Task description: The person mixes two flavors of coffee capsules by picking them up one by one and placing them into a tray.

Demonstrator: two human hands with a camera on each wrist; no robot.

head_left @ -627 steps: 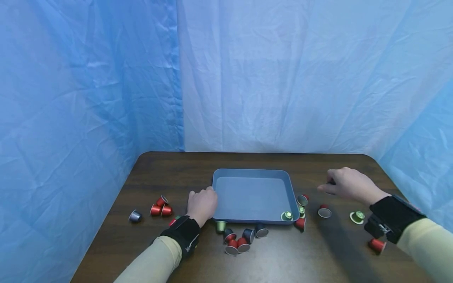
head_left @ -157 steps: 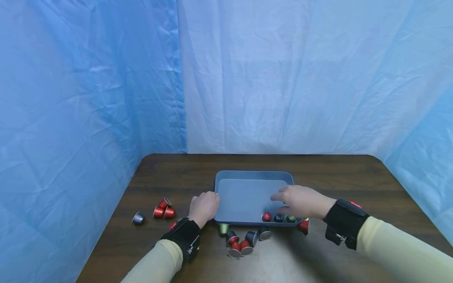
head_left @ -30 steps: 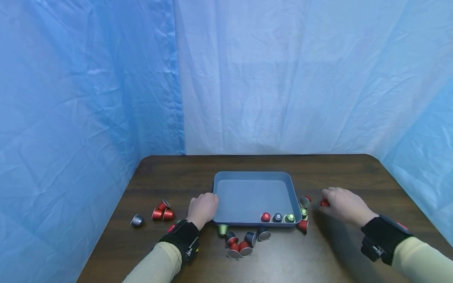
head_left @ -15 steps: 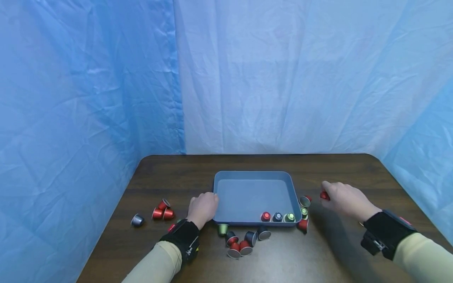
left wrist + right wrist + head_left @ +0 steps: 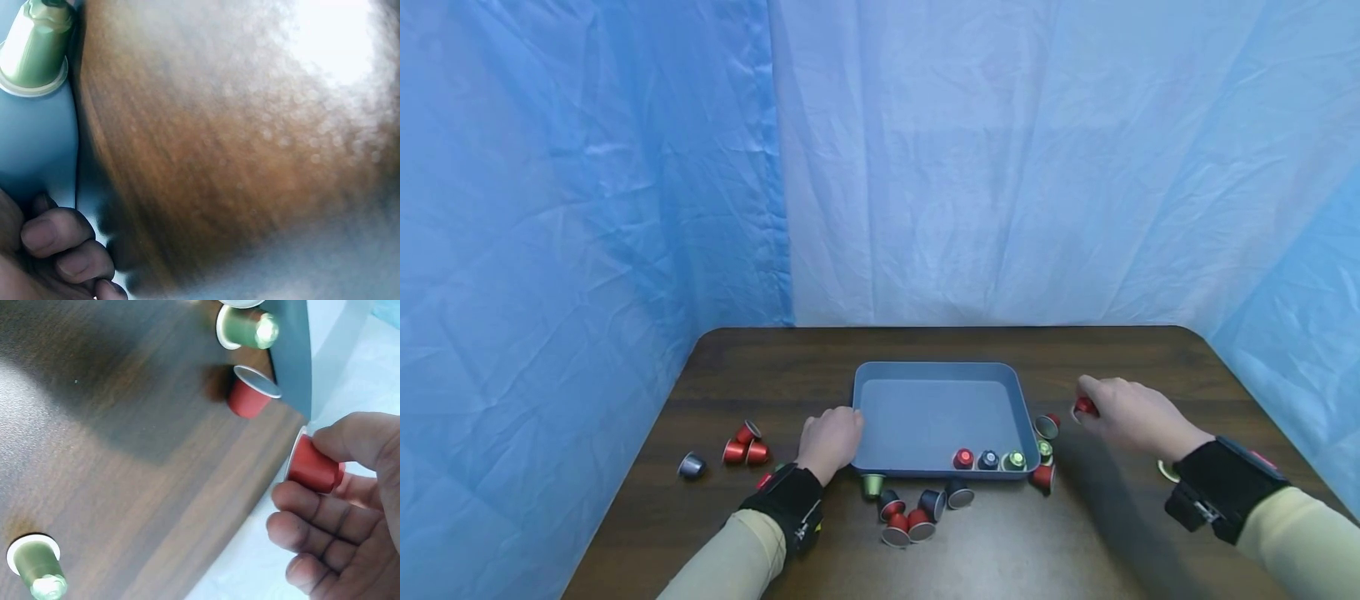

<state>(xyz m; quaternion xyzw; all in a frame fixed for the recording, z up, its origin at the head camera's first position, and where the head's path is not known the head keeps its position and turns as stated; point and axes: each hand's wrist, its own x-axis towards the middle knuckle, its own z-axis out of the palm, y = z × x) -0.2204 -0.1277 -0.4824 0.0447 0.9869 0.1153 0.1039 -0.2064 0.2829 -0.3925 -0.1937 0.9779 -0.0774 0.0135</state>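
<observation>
The left hand, fingers curled, touches the blue tray near a green capsule.

A dark brown, wood-grained bench carries a rectangular blue-grey tray. Left of it lie three shiny red cup-shaped capsules; mixed red, green and dark cup-shaped capsules lie by its near and right sides.

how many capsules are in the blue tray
3 in a row, near side, right half: shiny red capsule, shiny dark-blue capsule, shiny green capsule. None seems hidden.
</observation>
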